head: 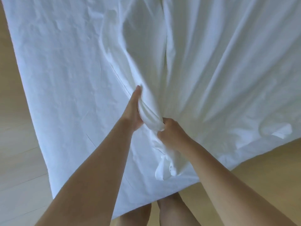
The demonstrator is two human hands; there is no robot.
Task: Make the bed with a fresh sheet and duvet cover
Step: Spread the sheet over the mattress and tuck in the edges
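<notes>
Legs stand right at the bed's near edge, so the person is tight to it. Floor shows pale on L, tan on R, bare either side = room to step sideways. The near edge runs slantwise across view. Flat sheet covers the L part of the bed & drapes over the L and near edges; creased but lying down, so reads as spread. On top, from mid-bed twd the R edge, lies a 2nd white cloth, creamier. Its folds fan out from the grip twd the far end, i.e. pulled taut from one pt. A loose tail of it hangs by the near edge, just under the R hand, which is fisted round the bunched neck: the anchor. L hand is just beyond, fingers straight along the bunch's L side, palm against it, thumb hidden; prob. steadying, not gripping. Can't tell if this cloth is the duvet cover or another sheet. A flap lifts nr the R edge. Far end of the bed is out of view
</notes>
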